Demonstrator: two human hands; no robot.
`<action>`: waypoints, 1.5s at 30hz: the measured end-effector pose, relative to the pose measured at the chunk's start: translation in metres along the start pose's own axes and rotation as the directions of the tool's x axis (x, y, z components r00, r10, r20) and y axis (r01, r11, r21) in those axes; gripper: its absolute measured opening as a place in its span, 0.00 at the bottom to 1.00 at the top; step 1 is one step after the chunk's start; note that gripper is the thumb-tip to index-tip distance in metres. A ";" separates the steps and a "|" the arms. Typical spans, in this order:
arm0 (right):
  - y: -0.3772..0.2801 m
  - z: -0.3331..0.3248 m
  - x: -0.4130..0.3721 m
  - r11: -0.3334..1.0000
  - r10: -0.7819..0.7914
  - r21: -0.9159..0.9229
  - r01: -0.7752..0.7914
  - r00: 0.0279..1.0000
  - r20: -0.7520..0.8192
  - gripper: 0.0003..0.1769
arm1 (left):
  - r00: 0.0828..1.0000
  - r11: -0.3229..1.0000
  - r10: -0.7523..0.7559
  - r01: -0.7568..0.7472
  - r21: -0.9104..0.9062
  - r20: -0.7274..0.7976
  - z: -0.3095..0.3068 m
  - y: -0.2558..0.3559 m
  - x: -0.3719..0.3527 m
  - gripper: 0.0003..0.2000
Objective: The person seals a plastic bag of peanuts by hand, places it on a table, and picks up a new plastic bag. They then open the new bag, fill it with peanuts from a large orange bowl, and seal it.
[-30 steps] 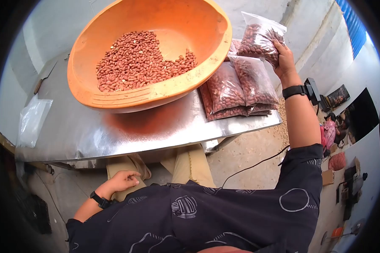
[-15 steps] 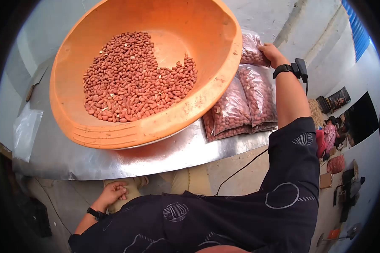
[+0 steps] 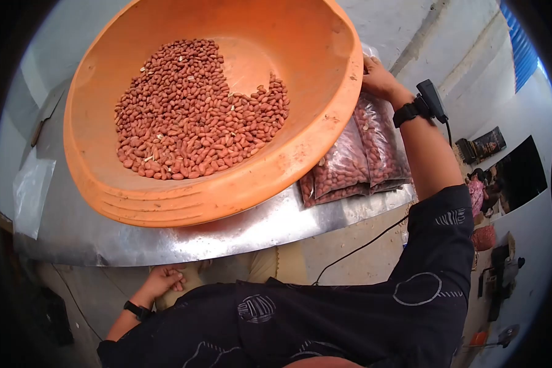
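Right hand point(image 3: 378, 78) resting at the filled bags point(image 3: 343, 164) beside a big orange basin point(image 3: 193, 208)

A pale wall point(image 3: 460, 52) is rising behind the work area, with a strip of blue corrugated sheeting point(image 3: 518, 43) showing at the upper right. The concrete floor point(image 3: 362, 264) is stretching away below, and a person in pink point(image 3: 477, 195) is staying low in the background on the right. A shiny metal table point(image 3: 257, 236) is gleaming under the basin, its front edge curving above the wearer's lap. The basin is filling most of the tabletop, its thick rim showing brown smudges. Just to its right, the clear plastic bags are lying flat in a stack, bulging with reddish-brown nuts and catching bright glare. At the table's left end, a flat clear plastic bag point(image 3: 32, 196) is lying near a thin-bladed tool point(image 3: 37, 133).

The right hand is leaning over the back of the stack; the basin's rim is hiding its fingertips, so I cannot tell whether they are gripping plastic. The left hand point(image 3: 165, 279) is resting on the thigh, fingers curling into a loose fist. Smallest of all, the loose peanuts point(image 3: 196, 126) are heaping in the basin, red-skinned, with a few pale ones showing among them.
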State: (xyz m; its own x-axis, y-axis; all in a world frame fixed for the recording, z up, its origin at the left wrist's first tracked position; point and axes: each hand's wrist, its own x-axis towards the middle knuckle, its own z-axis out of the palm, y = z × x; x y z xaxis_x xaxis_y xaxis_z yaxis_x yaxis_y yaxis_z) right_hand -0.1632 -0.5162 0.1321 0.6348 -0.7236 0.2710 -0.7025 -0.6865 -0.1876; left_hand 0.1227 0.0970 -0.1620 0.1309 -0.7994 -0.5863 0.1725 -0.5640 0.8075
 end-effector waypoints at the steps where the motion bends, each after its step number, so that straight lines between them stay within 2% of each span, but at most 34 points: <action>1: 0.014 0.000 0.010 0.998 -0.054 0.043 0.054 0.998 0.013 0.48 | 1.000 1.000 0.003 -0.003 -0.002 0.002 0.000 0.000 0.000 0.16; 3: 0.027 -0.002 0.023 0.978 -0.170 0.131 0.164 0.985 0.031 0.48 | 1.000 1.000 0.019 -0.019 -0.013 0.003 -0.001 0.001 -0.002 0.16; 4: 0.029 -0.005 0.022 0.984 -0.112 0.146 0.100 0.990 0.080 0.47 | 1.000 0.999 0.027 -0.027 -0.019 0.004 0.000 0.000 -0.003 0.16; 7: 0.042 0.011 0.036 0.994 -0.105 0.027 0.105 0.994 0.004 0.47 | 0.999 0.999 0.042 -0.042 -0.032 -0.004 0.000 -0.002 -0.003 0.16; 9: 0.047 0.012 0.039 0.995 -0.094 -0.019 0.095 0.995 0.011 0.47 | 0.998 0.997 0.067 -0.067 -0.032 -0.002 0.000 -0.003 -0.005 0.16; 11: 0.044 0.007 0.032 0.995 -0.070 -0.083 0.063 0.994 -0.089 0.45 | 0.997 0.996 0.078 -0.078 -0.032 -0.005 -0.001 -0.003 -0.006 0.16; 13: -0.005 -0.019 -0.006 0.988 -0.044 -0.158 -0.002 0.957 -0.288 0.44 | 0.998 0.997 0.069 -0.070 -0.035 -0.009 -0.001 -0.004 -0.007 0.16; 15: 0.023 -0.002 0.011 0.981 -0.153 0.115 0.159 0.986 -0.061 0.42 | 0.997 0.995 0.075 -0.076 -0.063 -0.015 -0.002 -0.009 -0.006 0.18; 18: 0.017 -0.008 -0.005 0.915 -0.202 0.346 0.207 0.978 -0.052 0.36 | 0.995 0.995 0.096 -0.096 -0.030 -0.001 0.002 -0.002 -0.013 0.19; 20: -0.001 -0.031 -0.021 0.970 -0.218 0.026 0.243 0.908 -0.356 0.29 | 0.988 0.988 0.152 -0.151 -0.040 0.027 0.001 -0.004 -0.020 0.19; 21: -0.011 -0.037 -0.032 0.952 -0.137 0.187 0.243 0.884 -0.448 0.23 | 0.979 0.979 0.199 -0.197 -0.044 0.051 0.000 -0.005 -0.028 0.20; 22: -0.019 -0.042 -0.043 0.902 -0.054 0.338 0.270 0.845 -0.532 0.17 | 0.965 0.966 0.257 -0.257 -0.006 0.046 0.003 0.008 -0.043 0.16; 23: -0.028 -0.044 -0.060 0.802 -0.034 0.457 0.384 0.794 -0.607 0.14 | 0.948 0.948 0.314 -0.315 0.040 0.048 0.004 0.025 -0.063 0.12; 24: -0.047 -0.043 -0.087 0.716 0.054 0.575 0.395 0.790 -0.610 0.13 | 0.941 0.941 0.336 -0.337 0.013 0.049 0.000 0.037 -0.085 0.10; 25: -0.058 -0.038 -0.110 0.662 0.031 0.599 0.451 0.782 -0.622 0.13 | 0.930 0.931 0.364 -0.364 -0.012 0.055 -0.003 0.049 -0.106 0.08; 26: -0.071 -0.030 -0.138 0.634 -0.024 0.618 0.465 0.810 -0.586 0.12 | 0.916 0.918 0.396 -0.395 -0.036 0.065 -0.007 0.064 -0.126 0.07; 28: -0.108 -0.009 -0.194 0.597 -0.130 0.638 0.487 0.843 -0.522 0.11 | 0.798 0.794 0.602 -0.602 0.087 0.025 -0.015 0.105 -0.170 0.05; 29: -0.131 0.005 -0.218 0.584 -0.178 0.643 0.496 0.851 -0.495 0.10 | 0.707 0.687 0.707 -0.678 0.260 -0.023 -0.023 0.119 -0.185 0.06; 31: -0.168 0.023 -0.252 0.611 -0.387 0.535 0.584 0.809 -0.441 0.11 | 0.605 0.622 0.773 -0.662 0.418 -0.191 -0.053 0.139 -0.202 0.07; 32: -0.183 0.029 -0.263 0.617 -0.417 0.526 0.585 0.810 -0.412 0.11 | 0.544 0.613 0.788 -0.642 0.461 -0.290 -0.072 0.150 -0.203 0.07; 34: -0.207 0.045 -0.274 0.615 -0.441 0.511 0.601 0.799 -0.409 0.13 | 0.432 0.705 0.706 -0.350 0.617 -0.562 -0.132 0.161 -0.201 0.08; 36: -0.215 0.062 -0.277 0.614 -0.416 0.527 0.588 0.808 -0.418 0.14 | 0.304 0.753 0.640 -0.067 0.654 -0.706 -0.193 0.165 -0.197 0.15; 37: -0.216 0.070 -0.277 0.618 -0.388 0.550 0.562 0.826 -0.408 0.14 | 0.222 0.678 0.684 0.159 0.718 -0.695 -0.219 0.159 -0.195 0.18; 39: -0.222 0.082 -0.276 0.613 -0.337 0.596 0.519 0.854 -0.397 0.12 | 0.097 0.449 0.785 0.592 0.669 -0.612 -0.248 0.154 -0.195 0.26; 40: -0.224 0.085 -0.275 0.613 -0.333 0.602 0.512 0.858 -0.390 0.12 | 0.129 0.503 0.644 0.672 0.544 -0.754 -0.252 0.155 -0.194 0.35; 43: -0.228 0.093 -0.273 0.617 -0.311 0.627 0.476 0.879 -0.361 0.10 | 0.147 0.451 0.543 0.779 0.435 -0.827 -0.265 0.146 -0.183 0.36; 45: -0.227 0.098 -0.273 0.624 -0.294 0.646 0.439 0.898 -0.327 0.10 | 0.133 0.473 0.514 0.780 0.409 -0.848 -0.280 0.138 -0.175 0.33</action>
State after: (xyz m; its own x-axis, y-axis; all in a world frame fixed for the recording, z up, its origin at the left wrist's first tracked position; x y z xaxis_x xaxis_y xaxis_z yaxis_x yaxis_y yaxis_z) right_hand -0.1450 -0.1696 0.0081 0.6712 -0.4249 0.6073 0.0487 -0.7923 -0.6082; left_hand 0.3970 0.2172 0.0346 0.9336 -0.2204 0.2826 -0.2153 -0.9753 -0.0491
